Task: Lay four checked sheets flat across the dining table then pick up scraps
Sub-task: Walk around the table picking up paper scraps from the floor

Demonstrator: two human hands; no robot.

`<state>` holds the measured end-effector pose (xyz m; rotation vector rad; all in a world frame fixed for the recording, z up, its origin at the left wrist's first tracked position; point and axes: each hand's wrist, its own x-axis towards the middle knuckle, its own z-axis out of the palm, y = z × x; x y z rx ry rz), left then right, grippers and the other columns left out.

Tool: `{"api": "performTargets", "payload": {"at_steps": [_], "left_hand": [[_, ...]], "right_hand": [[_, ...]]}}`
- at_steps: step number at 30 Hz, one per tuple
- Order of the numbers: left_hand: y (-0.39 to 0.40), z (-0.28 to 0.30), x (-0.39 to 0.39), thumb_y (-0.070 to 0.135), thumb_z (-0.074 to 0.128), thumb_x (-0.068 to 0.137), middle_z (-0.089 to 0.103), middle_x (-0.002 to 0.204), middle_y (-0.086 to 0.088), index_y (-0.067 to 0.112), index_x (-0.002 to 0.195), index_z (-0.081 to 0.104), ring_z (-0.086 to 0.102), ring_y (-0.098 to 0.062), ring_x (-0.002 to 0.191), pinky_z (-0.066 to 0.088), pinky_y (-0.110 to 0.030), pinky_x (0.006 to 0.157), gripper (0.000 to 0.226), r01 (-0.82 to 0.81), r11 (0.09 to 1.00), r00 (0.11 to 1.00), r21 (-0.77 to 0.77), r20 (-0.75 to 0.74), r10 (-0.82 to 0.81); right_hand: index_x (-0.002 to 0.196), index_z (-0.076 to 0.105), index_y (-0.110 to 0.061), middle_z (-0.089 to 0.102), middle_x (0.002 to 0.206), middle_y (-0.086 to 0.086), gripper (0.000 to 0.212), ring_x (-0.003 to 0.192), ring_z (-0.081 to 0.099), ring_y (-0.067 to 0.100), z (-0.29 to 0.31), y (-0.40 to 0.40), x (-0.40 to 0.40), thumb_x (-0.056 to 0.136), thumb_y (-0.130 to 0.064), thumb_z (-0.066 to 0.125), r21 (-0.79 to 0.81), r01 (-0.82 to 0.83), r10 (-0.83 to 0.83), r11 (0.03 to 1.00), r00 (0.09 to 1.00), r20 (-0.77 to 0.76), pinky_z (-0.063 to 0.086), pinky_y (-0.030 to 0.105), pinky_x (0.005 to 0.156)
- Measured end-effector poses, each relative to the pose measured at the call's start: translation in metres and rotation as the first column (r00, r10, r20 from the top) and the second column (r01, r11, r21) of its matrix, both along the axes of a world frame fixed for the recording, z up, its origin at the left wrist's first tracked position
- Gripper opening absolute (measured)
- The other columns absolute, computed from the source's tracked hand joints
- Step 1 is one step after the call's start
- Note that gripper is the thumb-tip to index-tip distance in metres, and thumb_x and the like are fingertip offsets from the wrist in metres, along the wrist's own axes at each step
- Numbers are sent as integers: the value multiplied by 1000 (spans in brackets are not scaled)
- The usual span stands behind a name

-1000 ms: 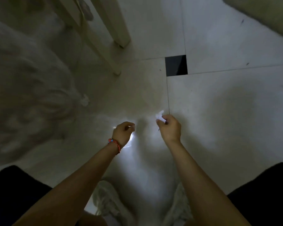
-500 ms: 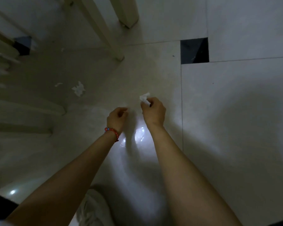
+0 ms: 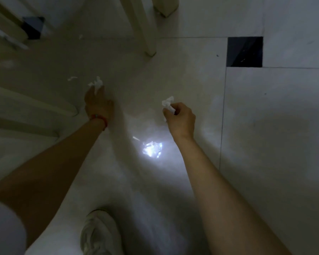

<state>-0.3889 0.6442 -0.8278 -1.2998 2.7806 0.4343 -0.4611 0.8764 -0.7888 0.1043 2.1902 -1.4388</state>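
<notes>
Down at floor level now, and the black inset tile [image 3: 245, 51] is our marker. The right hand [image 3: 180, 118], below and left of that tile, is curled into a fist around a crumpled white scrap [image 3: 167, 103], with a tuft poking out above the knuckles. My read is that it is being used as the store, keeping what is collected bunched up so the other arm can reach freely.

Far to the left of the tile, the left hand [image 3: 98, 102] stretches low toward the floor [image 3: 274, 144], fingertips right at a second white scrap [image 3: 96, 83]. Whether those fingers have closed on it or only touch it, I cannot tell; the hand is blurred and seen from the back. A red bracelet [image 3: 99, 117] sits on that wrist.

Further left again lies a thin sliver [image 3: 72, 78], and another speck [image 3: 80, 36] higher up, both untouched.

No tabletop or checked sheets in view; only pale furniture legs [image 3: 145, 34] cut off at the top edge. The light is dim, a bright glare patch [image 3: 152, 149] sits between the arms, and a pale shoe [image 3: 99, 234] is cropped at the bottom.
</notes>
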Motion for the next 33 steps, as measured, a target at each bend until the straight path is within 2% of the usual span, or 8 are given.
{"api": "performTargets", "payload": {"at_steps": [5, 12, 19, 23, 25, 27, 31, 33], "left_hand": [[-16, -8, -10, 17, 49, 89, 11, 154, -21, 12, 142, 27, 11, -36, 142, 12, -40, 116, 58, 48, 999, 994, 20, 93, -50], [-4, -16, -13, 10, 47, 90, 34, 144, -26, 1, 135, 39, 31, -36, 134, 22, -35, 112, 47, 49, 996, 998, 79, -41, -46], [78, -15, -7, 18, 44, 80, 66, 96, -30, 0, 101, 68, 63, -40, 91, 39, -32, 82, 37, 134, 987, 948, 83, -301, -104], [137, 30, 0, 10, 53, 80, 71, 93, -24, 1, 92, 72, 67, -34, 90, 41, -25, 83, 24, 30, 964, 928, 265, -365, 72], [162, 66, 1, 5, 56, 82, 70, 98, -21, 3, 95, 71, 66, -33, 92, 48, -32, 90, 20, -68, 889, 915, 453, -326, 237], [181, 93, 4, 2, 56, 82, 70, 96, -20, 4, 94, 70, 67, -33, 87, 52, -40, 88, 19, -125, 815, 892, 566, -295, 342], [214, 156, 0, -3, 55, 81, 64, 71, -8, 2, 89, 69, 64, -27, 70, 55, -40, 80, 17, -112, 725, 886, 680, -261, 382], [230, 189, -3, -3, 56, 80, 62, 66, -1, 2, 87, 69, 65, -28, 71, 56, -41, 80, 16, -92, 701, 898, 708, -245, 365]], "right_hand": [[78, 65, -3, 68, 76, 15, 17, 69, 59, 20, -8, 5, 3, 82, -17, 58, 21, -23, 23, 1000, 1000, 18, 42, 25, 61], [81, 65, -6, 61, 71, 4, 12, 67, 55, 13, -19, 6, 12, 83, -18, 61, 31, -55, 53, 998, 998, 44, 36, 6, 48], [83, 65, -4, 53, 59, -4, 14, 55, 50, 7, -16, 8, 13, 83, -18, 63, 36, -20, 16, 999, 995, 97, 35, 6, 45], [76, 62, -10, 52, 56, -8, 9, 59, 57, 15, 21, 29, 21, 82, -16, 64, 53, 103, -110, 993, 983, 150, 48, 18, 59], [71, 57, -16, 51, 55, -9, 12, 66, 59, 20, 48, 51, 27, 80, -14, 66, 99, 167, -182, 981, 968, 172, 53, 34, 70], [67, 56, -17, 51, 53, -9, 16, 67, 59, 21, 69, 69, 30, 78, -12, 67, 135, 217, -240, 967, 952, 189, 54, 39, 74], [60, 55, -21, 53, 55, -9, 23, 69, 61, 20, 128, 107, 24, 77, -11, 67, 175, 303, -331, 937, 930, 160, 50, 31, 70], [54, 52, -23, 52, 49, -12, 30, 57, 58, 7, 161, 124, 22, 78, -12, 66, 190, 333, -361, 924, 922, 139, 45, 22, 62]]}}
